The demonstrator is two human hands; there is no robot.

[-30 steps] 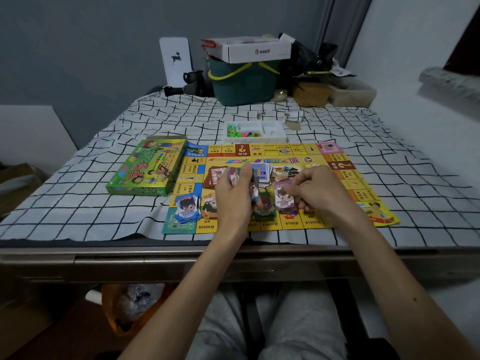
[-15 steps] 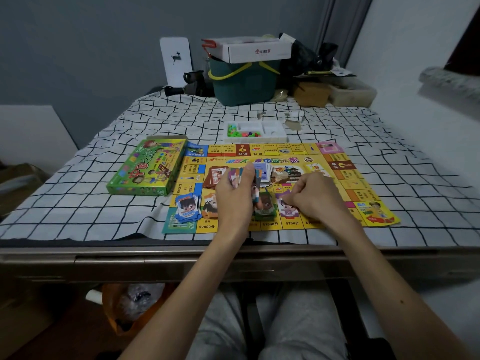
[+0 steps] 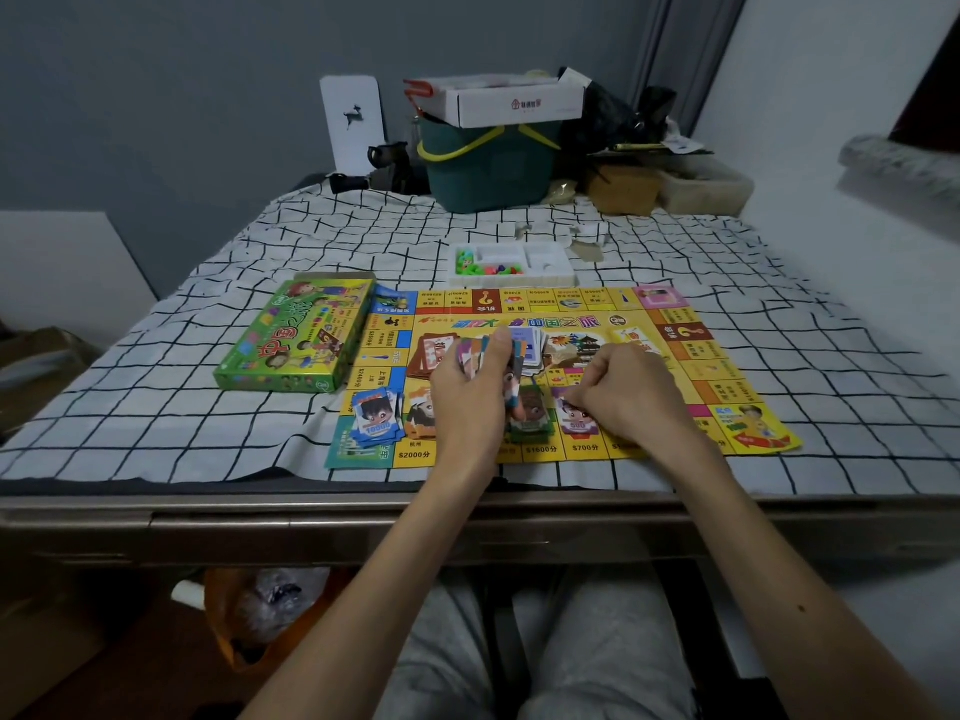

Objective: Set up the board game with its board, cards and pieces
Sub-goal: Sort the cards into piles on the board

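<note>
Sorting of the paper money by value is the step in hand. The left grip point(image 3: 470, 402) is curled round a fan of money cards point(image 3: 471, 356), held upright above the middle of the game board point(image 3: 691, 356), which lies flat on the checked cloth point(image 3: 156, 407). The right grip point(image 3: 623, 392) is curled, knuckles up, its fingertips down at the purple 500 pile point(image 3: 576, 424) on the board's near edge. I cannot tell whether it pinches a card or only touches it.

Next, I judge, another card must be drawn from the fan and matched to the blue 10000 pile point(image 3: 376, 418), the green pile point(image 3: 532, 420) or the purple one.

The left grip hides the fan's faces and part of the green pile. The coloured pieces in the white tray point(image 3: 550, 262) are too small to make out.
</note>
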